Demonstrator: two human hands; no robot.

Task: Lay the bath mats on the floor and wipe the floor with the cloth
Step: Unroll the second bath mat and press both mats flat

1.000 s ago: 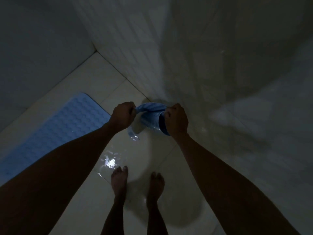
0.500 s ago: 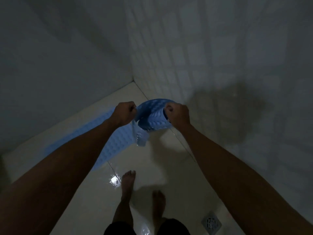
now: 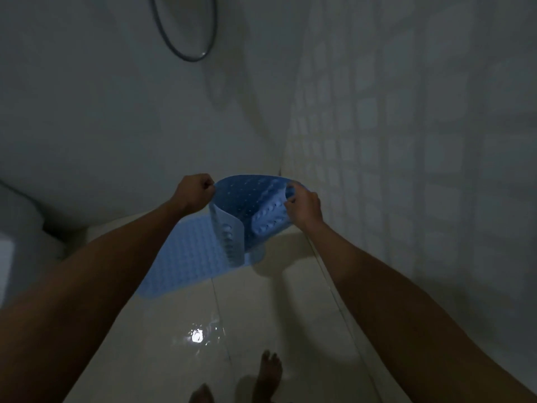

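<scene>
A curled blue bath mat (image 3: pixel 247 210) with suction cups hangs in the air between my hands, partly unrolled. My left hand (image 3: pixel 193 191) grips its left edge and my right hand (image 3: pixel 303 203) grips its right edge. Below and to the left, a second blue bath mat (image 3: pixel 186 257) lies flat on the pale tiled floor (image 3: pixel 261 301). No cloth is in view.
Tiled walls meet in a corner just beyond the held mat. A shower hose loop (image 3: pixel 186 33) hangs on the far wall. A white toilet edge (image 3: pixel 17 228) sits at the left. The floor is wet and shiny near my bare feet (image 3: pixel 267 373).
The mat has unrolled further between my hands, which have spread apart and risen. My view has tilted up toward the wall corner.
</scene>
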